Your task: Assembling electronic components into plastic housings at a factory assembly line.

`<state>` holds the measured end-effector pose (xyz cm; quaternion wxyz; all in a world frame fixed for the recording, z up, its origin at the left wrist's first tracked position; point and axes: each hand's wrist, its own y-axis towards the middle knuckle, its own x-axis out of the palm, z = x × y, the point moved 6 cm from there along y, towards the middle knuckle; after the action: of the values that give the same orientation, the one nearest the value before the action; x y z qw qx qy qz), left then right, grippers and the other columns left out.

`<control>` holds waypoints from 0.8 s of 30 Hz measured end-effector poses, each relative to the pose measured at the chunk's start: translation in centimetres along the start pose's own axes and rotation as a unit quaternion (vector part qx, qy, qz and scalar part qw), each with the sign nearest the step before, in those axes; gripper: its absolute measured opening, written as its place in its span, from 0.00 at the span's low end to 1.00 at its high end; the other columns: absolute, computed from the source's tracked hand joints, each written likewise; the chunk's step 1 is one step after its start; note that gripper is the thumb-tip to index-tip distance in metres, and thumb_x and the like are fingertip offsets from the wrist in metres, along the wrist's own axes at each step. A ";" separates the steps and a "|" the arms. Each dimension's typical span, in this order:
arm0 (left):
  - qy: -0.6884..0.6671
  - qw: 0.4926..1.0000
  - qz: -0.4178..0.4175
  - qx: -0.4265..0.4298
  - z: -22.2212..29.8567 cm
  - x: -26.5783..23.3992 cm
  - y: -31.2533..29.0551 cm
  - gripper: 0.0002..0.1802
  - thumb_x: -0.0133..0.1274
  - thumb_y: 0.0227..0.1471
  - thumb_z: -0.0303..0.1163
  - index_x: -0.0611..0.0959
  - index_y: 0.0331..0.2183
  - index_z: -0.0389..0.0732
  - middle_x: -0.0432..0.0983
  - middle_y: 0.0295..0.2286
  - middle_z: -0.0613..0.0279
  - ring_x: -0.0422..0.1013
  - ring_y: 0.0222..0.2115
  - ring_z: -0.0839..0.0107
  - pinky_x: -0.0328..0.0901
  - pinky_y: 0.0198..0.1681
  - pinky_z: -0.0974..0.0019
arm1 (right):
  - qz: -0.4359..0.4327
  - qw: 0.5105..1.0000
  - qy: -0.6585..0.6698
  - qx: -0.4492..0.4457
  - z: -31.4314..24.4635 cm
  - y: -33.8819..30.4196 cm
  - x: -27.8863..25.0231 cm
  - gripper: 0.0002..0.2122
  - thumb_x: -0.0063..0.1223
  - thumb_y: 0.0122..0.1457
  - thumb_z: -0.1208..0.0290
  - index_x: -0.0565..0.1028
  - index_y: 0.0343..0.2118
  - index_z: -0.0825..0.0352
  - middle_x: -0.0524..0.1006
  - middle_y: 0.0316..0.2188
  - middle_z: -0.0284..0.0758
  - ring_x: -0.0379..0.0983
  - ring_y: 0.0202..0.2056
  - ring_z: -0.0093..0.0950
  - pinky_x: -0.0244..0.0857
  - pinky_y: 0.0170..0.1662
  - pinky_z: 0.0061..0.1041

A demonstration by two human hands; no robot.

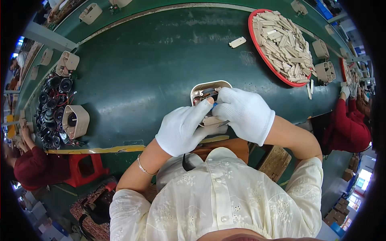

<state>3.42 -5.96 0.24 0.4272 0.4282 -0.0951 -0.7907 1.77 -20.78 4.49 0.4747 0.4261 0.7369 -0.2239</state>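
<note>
A cream plastic housing (210,84) with rounded corners sits at the table's near edge in front of me, its open side up. Dark parts and a brownish band show inside it. My left hand (181,125), in a white knit glove with the thumb tip bare, grips its near left side. From the right, my gloved right hand (243,112) reaches into the housing with fingers pinched together. A small blue bit (214,105) shows by those fingertips. What they hold is hidden. Below them, a thin grey pointed piece (223,123) sticks out.
Left on the green table (161,48) lies a pile of black speakers with wires (50,106), beside a housing with a speaker (76,121). A red-rimmed basin (257,44) of cream strips stands far right, with a loose strip (237,42) nearby. Co-workers sit at both sides.
</note>
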 end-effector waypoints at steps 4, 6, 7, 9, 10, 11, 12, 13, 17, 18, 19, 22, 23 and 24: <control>0.003 1.000 -0.015 -0.018 0.4 -0.2 -0.1 0.41 0.67 0.43 0.32 0.71 0.59 0.40 0.78 0.26 0.57 0.74 0.24 0.59 0.69 0.27 0.61 | 0.062 0.997 -0.037 0.017 -0.6 -0.6 0.5 0.11 0.58 0.45 0.81 0.77 0.33 0.63 0.72 0.34 0.36 0.73 0.35 0.39 0.71 0.36 0.34; -0.001 0.999 -0.022 -0.030 0.4 -0.3 0.0 0.38 0.67 0.43 0.31 0.74 0.58 0.43 0.77 0.27 0.59 0.74 0.24 0.61 0.69 0.27 0.62 | 0.053 0.996 -0.048 0.044 -0.2 -0.7 1.0 0.10 0.59 0.46 0.80 0.77 0.34 0.63 0.72 0.33 0.36 0.74 0.35 0.39 0.71 0.36 0.33; 0.025 1.000 0.014 0.004 0.8 -0.7 0.1 0.34 0.66 0.42 0.31 0.78 0.54 0.47 0.76 0.27 0.62 0.74 0.25 0.63 0.68 0.27 0.63 | 0.076 0.996 -0.032 0.037 0.2 -0.8 1.2 0.10 0.60 0.47 0.79 0.78 0.34 0.63 0.73 0.33 0.36 0.74 0.35 0.39 0.71 0.36 0.33; 0.050 0.997 0.048 0.040 1.1 -1.2 0.1 0.29 0.66 0.42 0.31 0.82 0.50 0.50 0.75 0.28 0.65 0.73 0.26 0.65 0.68 0.27 0.64 | 0.100 0.994 -0.015 0.032 0.5 -0.8 1.1 0.10 0.61 0.48 0.77 0.78 0.35 0.62 0.73 0.32 0.36 0.74 0.36 0.38 0.71 0.36 0.33; 0.063 0.997 -0.002 0.041 0.9 -0.9 0.1 0.24 0.65 0.42 0.31 0.84 0.45 0.53 0.73 0.28 0.67 0.72 0.26 0.66 0.67 0.27 0.65 | 0.093 0.995 -0.005 0.025 0.5 -0.7 1.1 0.09 0.59 0.50 0.76 0.78 0.36 0.61 0.72 0.33 0.36 0.74 0.37 0.38 0.72 0.37 0.33; 0.077 0.995 -0.051 0.043 0.8 -0.4 0.0 0.18 0.65 0.43 0.32 0.86 0.40 0.55 0.72 0.28 0.69 0.71 0.26 0.68 0.67 0.26 0.66 | 0.087 0.996 0.005 0.018 0.6 -0.7 1.1 0.08 0.58 0.52 0.74 0.77 0.37 0.60 0.71 0.35 0.37 0.74 0.38 0.37 0.72 0.38 0.34; 0.077 0.995 -0.052 0.042 0.9 -0.3 0.1 0.18 0.65 0.43 0.32 0.86 0.40 0.55 0.72 0.28 0.69 0.71 0.26 0.68 0.67 0.26 0.66 | 0.087 0.996 0.006 0.017 0.6 -0.7 1.2 0.08 0.58 0.52 0.74 0.77 0.37 0.60 0.71 0.35 0.37 0.74 0.38 0.37 0.72 0.38 0.34; 0.058 0.997 -0.048 0.029 0.9 -0.3 0.3 0.17 0.66 0.43 0.31 0.87 0.39 0.53 0.71 0.28 0.68 0.71 0.26 0.66 0.67 0.27 0.65 | 0.101 0.994 0.029 0.024 0.7 -0.7 1.1 0.09 0.60 0.51 0.75 0.78 0.37 0.60 0.72 0.33 0.36 0.74 0.36 0.38 0.71 0.37 0.32; 0.050 0.997 -0.064 0.012 1.4 -0.8 1.1 0.13 0.66 0.43 0.31 0.86 0.35 0.52 0.71 0.27 0.67 0.72 0.25 0.65 0.67 0.27 0.63 | 0.125 0.982 0.138 0.016 1.4 -0.8 0.3 0.12 0.65 0.49 0.73 0.80 0.38 0.61 0.75 0.32 0.37 0.75 0.35 0.38 0.70 0.37 0.31; 0.052 0.997 -0.063 0.012 1.6 -1.0 1.2 0.13 0.66 0.43 0.31 0.86 0.35 0.52 0.71 0.27 0.67 0.72 0.25 0.65 0.67 0.27 0.63 | 0.125 0.982 0.138 0.013 1.5 -1.1 0.1 0.12 0.65 0.49 0.73 0.80 0.38 0.61 0.75 0.32 0.37 0.75 0.35 0.38 0.70 0.37 0.31; 0.066 0.995 -0.081 0.004 1.8 -1.0 1.3 0.11 0.66 0.43 0.32 0.86 0.34 0.52 0.71 0.27 0.67 0.72 0.25 0.65 0.67 0.27 0.63 | 0.135 0.975 0.177 0.015 1.9 -1.5 -0.1 0.15 0.67 0.47 0.70 0.80 0.40 0.62 0.75 0.33 0.38 0.75 0.35 0.37 0.70 0.38 0.32; 0.091 0.992 -0.088 0.008 2.3 -1.2 1.7 0.10 0.66 0.44 0.33 0.86 0.33 0.51 0.71 0.27 0.66 0.72 0.25 0.64 0.67 0.27 0.63 | 0.146 0.968 0.206 -0.013 1.0 -2.1 -1.4 0.21 0.70 0.45 0.66 0.80 0.43 0.63 0.77 0.35 0.39 0.76 0.37 0.37 0.71 0.39 0.32; 0.089 0.992 -0.083 0.022 2.3 -1.2 1.7 0.09 0.65 0.45 0.33 0.86 0.33 0.51 0.71 0.27 0.66 0.72 0.26 0.64 0.68 0.27 0.62 | 0.146 0.969 0.196 -0.030 0.1 -2.2 -1.5 0.23 0.72 0.44 0.64 0.80 0.45 0.64 0.77 0.35 0.40 0.76 0.37 0.37 0.71 0.39 0.33; 0.093 0.993 -0.073 0.027 1.8 -1.0 1.2 0.07 0.60 0.49 0.37 0.84 0.34 0.55 0.69 0.27 0.68 0.72 0.26 0.67 0.68 0.27 0.63 | 0.132 0.981 0.144 -0.017 -0.6 -2.1 -1.2 0.26 0.74 0.42 0.62 0.79 0.47 0.63 0.77 0.35 0.39 0.76 0.37 0.36 0.72 0.39 0.30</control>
<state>3.02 -6.30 2.61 0.3636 0.5169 -0.0444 -0.7737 -0.08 -21.96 5.62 0.3957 0.5393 0.7387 -0.0830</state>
